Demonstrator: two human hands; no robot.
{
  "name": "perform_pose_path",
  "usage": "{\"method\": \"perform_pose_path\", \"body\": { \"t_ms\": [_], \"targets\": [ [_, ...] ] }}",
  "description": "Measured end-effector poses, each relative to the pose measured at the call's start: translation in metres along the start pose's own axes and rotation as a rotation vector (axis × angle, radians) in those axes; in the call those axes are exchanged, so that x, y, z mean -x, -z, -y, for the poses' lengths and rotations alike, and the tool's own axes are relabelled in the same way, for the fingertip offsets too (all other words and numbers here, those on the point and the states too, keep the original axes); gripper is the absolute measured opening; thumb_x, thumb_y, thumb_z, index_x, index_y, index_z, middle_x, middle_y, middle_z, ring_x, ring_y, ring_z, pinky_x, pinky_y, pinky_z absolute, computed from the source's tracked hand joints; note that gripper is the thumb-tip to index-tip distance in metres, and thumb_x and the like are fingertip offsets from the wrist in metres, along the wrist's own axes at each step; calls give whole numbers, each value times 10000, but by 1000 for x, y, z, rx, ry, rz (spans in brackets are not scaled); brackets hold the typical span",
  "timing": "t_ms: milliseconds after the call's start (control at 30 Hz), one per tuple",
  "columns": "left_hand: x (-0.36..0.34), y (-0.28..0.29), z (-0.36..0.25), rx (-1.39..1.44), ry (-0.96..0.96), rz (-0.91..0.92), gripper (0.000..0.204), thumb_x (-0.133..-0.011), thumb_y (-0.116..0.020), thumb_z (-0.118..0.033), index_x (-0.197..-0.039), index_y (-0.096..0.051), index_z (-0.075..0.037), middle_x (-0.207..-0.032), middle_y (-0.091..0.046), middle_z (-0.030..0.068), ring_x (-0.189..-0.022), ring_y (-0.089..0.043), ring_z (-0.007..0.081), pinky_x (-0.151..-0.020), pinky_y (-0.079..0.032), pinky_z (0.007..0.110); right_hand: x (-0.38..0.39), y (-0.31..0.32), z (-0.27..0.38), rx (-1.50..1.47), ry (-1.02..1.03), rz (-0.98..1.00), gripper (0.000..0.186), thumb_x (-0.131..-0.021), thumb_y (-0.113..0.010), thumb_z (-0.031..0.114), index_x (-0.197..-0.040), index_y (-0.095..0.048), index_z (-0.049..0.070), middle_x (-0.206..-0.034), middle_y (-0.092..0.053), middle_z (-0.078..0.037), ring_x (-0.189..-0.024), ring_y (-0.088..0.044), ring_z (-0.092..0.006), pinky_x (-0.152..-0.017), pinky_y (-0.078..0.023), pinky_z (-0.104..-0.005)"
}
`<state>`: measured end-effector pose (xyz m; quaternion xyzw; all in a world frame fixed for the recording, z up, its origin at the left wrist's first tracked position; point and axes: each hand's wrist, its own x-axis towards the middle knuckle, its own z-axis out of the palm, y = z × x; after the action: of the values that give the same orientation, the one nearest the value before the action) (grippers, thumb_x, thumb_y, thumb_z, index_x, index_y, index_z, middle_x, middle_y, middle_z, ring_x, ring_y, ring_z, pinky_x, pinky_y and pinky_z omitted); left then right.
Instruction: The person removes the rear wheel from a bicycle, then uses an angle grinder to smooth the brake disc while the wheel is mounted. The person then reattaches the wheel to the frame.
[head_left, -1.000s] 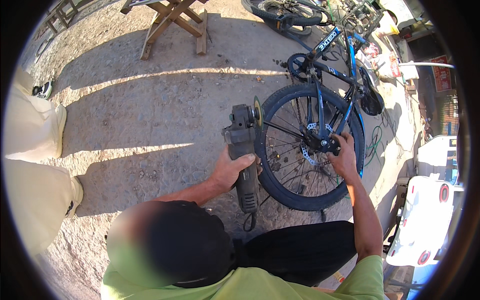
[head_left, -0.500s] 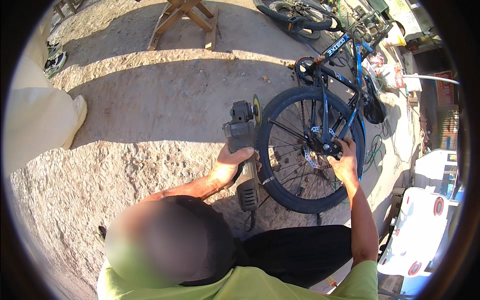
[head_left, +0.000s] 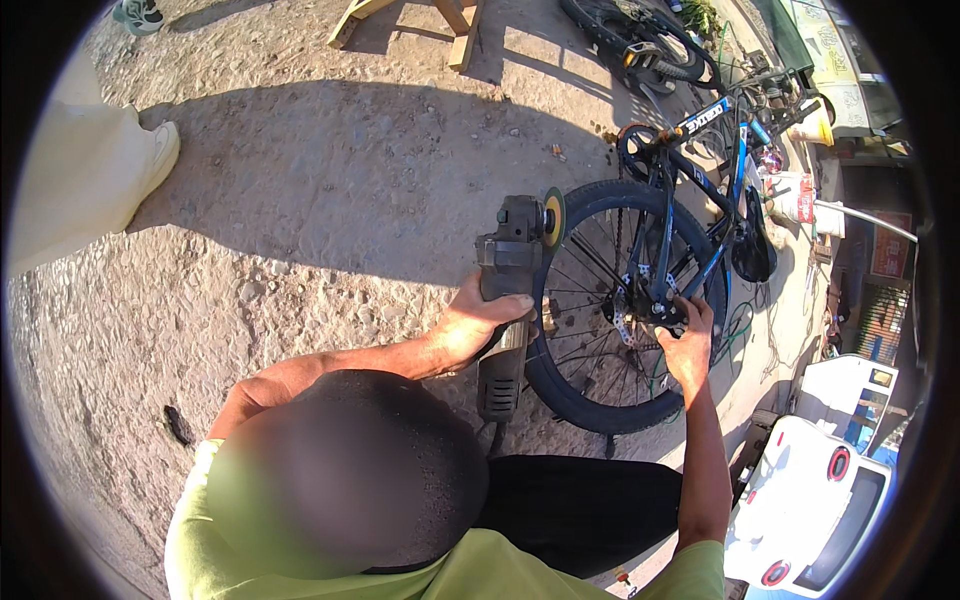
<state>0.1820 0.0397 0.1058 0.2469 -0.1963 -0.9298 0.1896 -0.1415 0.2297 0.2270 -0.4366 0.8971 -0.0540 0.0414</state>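
At the centre of the frame, a dark grey angle grinder [head_left: 511,258] lies inside the left hand [head_left: 478,318]

The left hand is closed around the body of this grinder, with the thumb across its upper side. The motor end points to the lower edge, while the thin, round, yellowish disc [head_left: 555,216] is above the hand and to its right. The disc is just beside the black rubber tyre [head_left: 620,419]; whether they touch, I cannot tell.

Right of centre, the right hand [head_left: 690,345] is partly curled. Its fingertips are at a dark metal part [head_left: 664,311] by the wheel's middle, but I cannot tell if they grip it. The blue and black bicycle [head_left: 700,179] extends from there toward the upper right.

At the left edge stands another person in loose pale trousers [head_left: 80,190]. In the lower right is a white car [head_left: 775,500].
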Motion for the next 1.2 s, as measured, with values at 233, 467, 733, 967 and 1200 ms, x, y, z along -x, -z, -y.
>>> {"method": "perform_pose_path", "body": {
  "t_ms": [233,467,733,967,1200],
  "targets": [
    [-4,-5,6,-38,-55,15,441,-943,-773,-182,-1279,-536,-21,-1031,-697,134,-895,-728,252,-815,-645,448,1,-1,-4,10,-3,-2,632,-745,-852,98,-1345,-655,64,-1449,-518,-204,-1334,-566,-412,-1102,-507,-457],
    [0,-11,5,-24,-33,8,521,-928,-800,-161,-1328,-493,-33,-1050,-684,126,-905,-726,249,-816,-643,445,-1,-2,-4,22,11,0,630,-749,-851,101,-1346,-653,66,-1446,-516,-213,-1332,-564,-429,-1107,-499,-466],
    [-3,-5,13,-21,-11,-31,580,-891,-828,-175,-1343,-491,-35,-1069,-672,109,-933,-703,220,-840,-618,411,0,1,1,24,1,7,633,-747,-851,84,-1348,-651,66,-1449,-514,-212,-1338,-559,-431,-1111,-498,-466],
    [-8,-2,18,-85,-50,-41,537,-931,-795,-159,-1348,-473,-50,-1056,-688,133,-904,-740,267,-819,-641,459,0,2,3,0,-16,13,624,-750,-837,75,-1346,-653,63,-1448,-515,-209,-1324,-566,-430,-1103,-502,-463],
    [-7,-1,19,-40,28,-60,458,-933,-795,-167,-1292,-539,-46,-1040,-702,117,-893,-743,262,-821,-643,455,-1,3,6,30,-15,23,617,-754,-828,88,-1347,-657,72,-1453,-512,-206,-1320,-567,-425,-1102,-499,-465]
  ]
}}
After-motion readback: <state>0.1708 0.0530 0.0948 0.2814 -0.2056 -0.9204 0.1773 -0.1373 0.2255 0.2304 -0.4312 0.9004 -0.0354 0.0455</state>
